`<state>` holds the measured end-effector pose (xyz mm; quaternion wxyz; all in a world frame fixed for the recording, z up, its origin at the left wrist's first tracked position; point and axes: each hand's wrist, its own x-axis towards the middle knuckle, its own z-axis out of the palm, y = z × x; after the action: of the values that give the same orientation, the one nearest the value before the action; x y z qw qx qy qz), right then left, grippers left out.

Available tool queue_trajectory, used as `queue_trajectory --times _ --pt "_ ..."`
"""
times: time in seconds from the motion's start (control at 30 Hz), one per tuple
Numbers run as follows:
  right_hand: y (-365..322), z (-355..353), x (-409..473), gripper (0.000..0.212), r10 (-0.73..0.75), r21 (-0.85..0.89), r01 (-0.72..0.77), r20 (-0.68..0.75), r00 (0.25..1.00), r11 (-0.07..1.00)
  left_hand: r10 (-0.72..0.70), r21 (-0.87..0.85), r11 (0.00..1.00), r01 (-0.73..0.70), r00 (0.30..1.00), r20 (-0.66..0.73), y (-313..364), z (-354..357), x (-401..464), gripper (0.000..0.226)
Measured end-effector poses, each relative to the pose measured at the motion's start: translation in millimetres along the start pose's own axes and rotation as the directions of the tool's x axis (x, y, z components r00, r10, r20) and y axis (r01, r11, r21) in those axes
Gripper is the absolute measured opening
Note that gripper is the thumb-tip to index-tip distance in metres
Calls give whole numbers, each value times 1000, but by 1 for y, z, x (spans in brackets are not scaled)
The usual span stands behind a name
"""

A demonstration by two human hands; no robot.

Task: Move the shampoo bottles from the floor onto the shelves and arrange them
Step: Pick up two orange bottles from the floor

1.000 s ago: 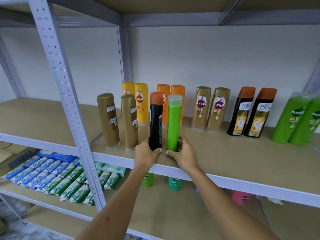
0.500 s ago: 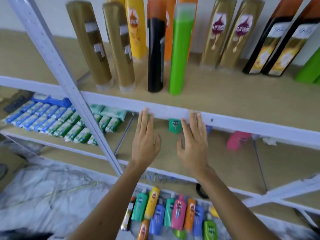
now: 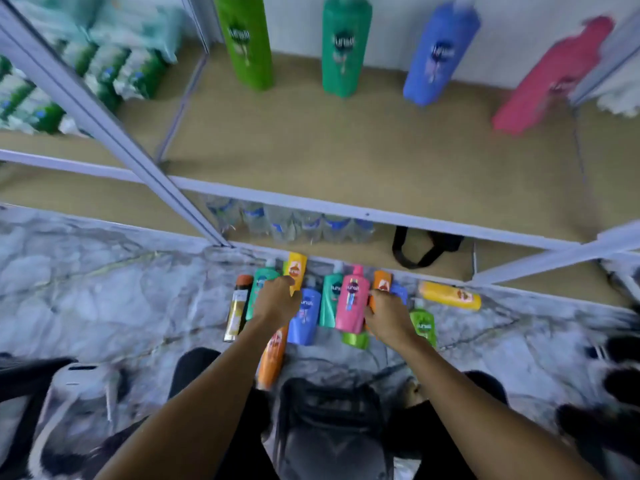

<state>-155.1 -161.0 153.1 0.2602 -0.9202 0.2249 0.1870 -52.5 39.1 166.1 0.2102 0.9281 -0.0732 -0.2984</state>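
Left hand (image 3: 277,301) closing on yellow bottle (image 3: 295,270), right hand (image 3: 388,315) on orange bottle (image 3: 381,284); grips too blurry to confirm. Imo grab mid-body, lift straight up.

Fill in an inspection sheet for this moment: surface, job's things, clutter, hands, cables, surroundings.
Surface: marble-patterned floor; tan shelf board above it.
Job's things: shampoo bottles lie in a cluster on the floor, among them a pink bottle, a blue bottle and a yellow bottle lying apart to the right. Four bottles stand at the back of the shelf: green, teal, blue, pink.
Clutter: black strap or bag under the shelf.
Hands: left hand and right hand are down on the cluster, fingers curled; what each grips is unclear.
Cables: nothing seen.
Surroundings: wrapped packs at upper left; clear bottles on the lowest level; white wall.
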Motion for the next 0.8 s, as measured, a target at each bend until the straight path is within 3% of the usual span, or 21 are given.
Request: queue_trajectory --times 0.13,0.3,0.4,0.5,0.7,0.8 --pt "57 84 18 17 87 31 -91 116 990 995 -119 5 993 120 985 127 -52 88 35 33" --pt "98 153 28 11 123 40 -131 160 979 991 -107 -7 994 110 978 180 -94 163 59 33" --pt "107 170 21 16 135 56 -145 152 979 988 -82 -21 996 87 979 185 -106 184 59 20" --pt "108 176 6 19 126 91 -136 112 986 987 -42 -79 995 54 990 137 -108 188 52 31" --pt "105 179 -34 28 85 198 -87 15 996 976 48 -114 992 -44 998 31 -91 182 27 22" --pt "96 175 -48 14 87 219 -83 -10 996 972 80 -150 985 -81 997 -16 -83 182 16 20"
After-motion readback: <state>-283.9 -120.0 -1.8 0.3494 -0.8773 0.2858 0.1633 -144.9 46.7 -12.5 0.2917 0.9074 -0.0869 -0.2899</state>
